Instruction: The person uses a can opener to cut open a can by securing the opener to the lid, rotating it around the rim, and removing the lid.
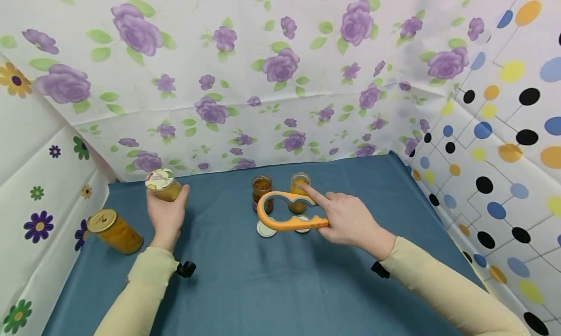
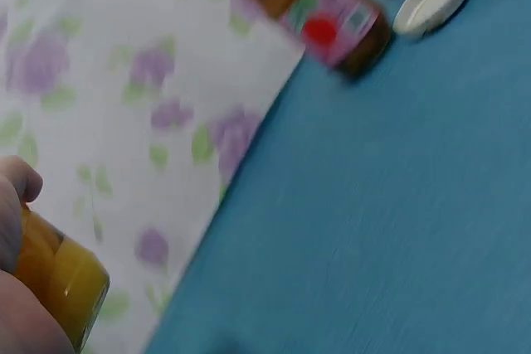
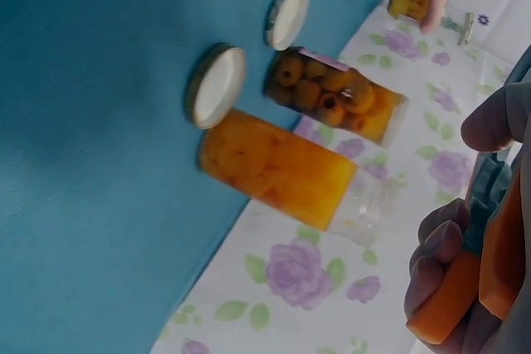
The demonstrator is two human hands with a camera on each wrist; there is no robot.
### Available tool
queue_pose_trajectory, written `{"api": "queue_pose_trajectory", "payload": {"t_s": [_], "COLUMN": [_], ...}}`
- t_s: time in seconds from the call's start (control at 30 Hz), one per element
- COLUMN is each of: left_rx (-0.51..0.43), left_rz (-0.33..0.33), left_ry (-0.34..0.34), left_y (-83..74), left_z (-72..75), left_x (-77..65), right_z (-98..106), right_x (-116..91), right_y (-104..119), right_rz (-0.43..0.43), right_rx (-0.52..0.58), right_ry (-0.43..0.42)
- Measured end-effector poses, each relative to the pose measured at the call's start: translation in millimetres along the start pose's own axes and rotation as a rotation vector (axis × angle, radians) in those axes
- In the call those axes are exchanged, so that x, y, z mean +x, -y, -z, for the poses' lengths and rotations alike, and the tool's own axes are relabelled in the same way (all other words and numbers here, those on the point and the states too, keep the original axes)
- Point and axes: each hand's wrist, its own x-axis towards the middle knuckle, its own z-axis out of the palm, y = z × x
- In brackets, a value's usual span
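Note:
My left hand [image 1: 166, 216] grips a glass jar [image 1: 171, 192] of yellow-orange contents, held above the cloth with its patterned lid [image 1: 159, 178] on top. An orange jar opener [image 1: 287, 224] with grey-lined curves is in my right hand [image 1: 349, 218], whose index finger extends along it. Beyond the opener stand two lidless jars: one of dark round fruit [image 3: 319, 93] and one of orange fruit [image 3: 270, 170]. Two loose lids lie before them, a left lid [image 1: 266, 230] and a right lid [image 1: 302, 226], the latter partly hidden by the opener.
A taller jar [image 1: 120, 236] of orange contents with a gold lid stands at the left edge of the blue cloth [image 1: 245, 287]. Patterned sheets [image 1: 245, 126] rise behind the table and along both sides.

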Motion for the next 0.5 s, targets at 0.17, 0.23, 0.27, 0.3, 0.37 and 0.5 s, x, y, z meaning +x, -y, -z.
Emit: {"api": "queue_pose_trajectory", "payload": {"t_s": [0.17, 0.23, 0.27, 0.3, 0.37, 0.5], "left_rx": [0.046, 0.043, 0.039, 0.034, 0.017, 0.006], "left_rz": [-0.165, -0.197, -0.205, -0.215, -0.246, -0.383], "left_ry": [0.074, 0.116, 0.140, 0.160, 0.190, 0.260], "left_y": [-16.7, -22.8, -25.1, -26.9, -28.1, -24.5], "left_z": [-18.1, -26.1, -30.3, -34.7, -43.1, -59.6], "left_x": [-40.0, -57.9, -66.6, -74.9, -90.0, -114.6], "right_z": [6.5, 10.1, 11.7, 13.0, 14.9, 17.4], "right_x": [7.2, 12.1, 14.9, 17.9, 23.6, 31.2], "right_y": [6.5, 11.7, 14.6, 17.7, 23.7, 34.0], "right_rz": [-0.006, 0.004, 0.009, 0.013, 0.025, 0.036], "right_rx": [-0.001, 0.021, 0.030, 0.042, 0.058, 0.072], "right_ry": [-0.032, -0.051, -0.059, -0.066, -0.072, -0.070]}}
